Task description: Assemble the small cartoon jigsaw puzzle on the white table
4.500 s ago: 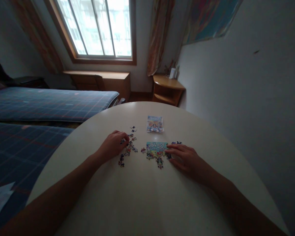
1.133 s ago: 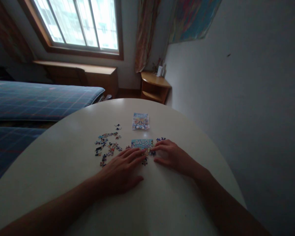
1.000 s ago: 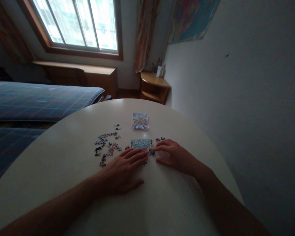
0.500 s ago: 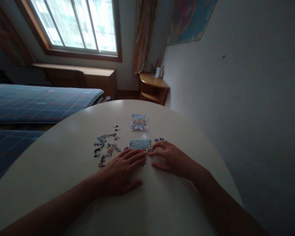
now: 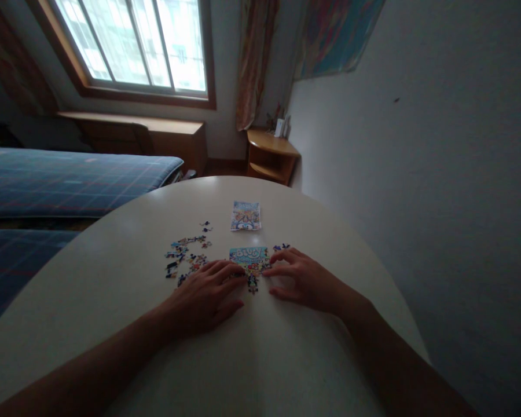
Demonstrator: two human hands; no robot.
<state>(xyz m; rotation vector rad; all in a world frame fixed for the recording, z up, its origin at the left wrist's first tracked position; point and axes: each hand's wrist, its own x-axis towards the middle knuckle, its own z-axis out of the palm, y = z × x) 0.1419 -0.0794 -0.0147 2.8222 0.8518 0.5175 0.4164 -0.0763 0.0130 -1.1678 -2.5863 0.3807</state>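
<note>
A partly joined jigsaw with a light blue top (image 5: 249,253) lies flat on the white table (image 5: 156,370). At its lower left, my left hand (image 5: 211,292) rests palm down, fingers spread, with nothing visibly held. On the right side of the jigsaw, my right hand (image 5: 297,278) has its fingers apart and bent, fingertips touching its edge. Dark joined pieces (image 5: 252,284) extend below the picture. Several loose pieces (image 5: 182,249) are scattered to the left, and a few more (image 5: 281,247) lie beyond my right fingers.
A small printed packet (image 5: 245,216) lies behind the jigsaw. Beyond the round table are a plaid mattress (image 5: 69,182) at left and a wooden corner shelf (image 5: 272,142). A wall (image 5: 417,191) stands close on the right.
My left hand has moved left and slightly down, uncovering the jigsaw's lower pieces and covering some loose ones. My right hand has barely moved.
</note>
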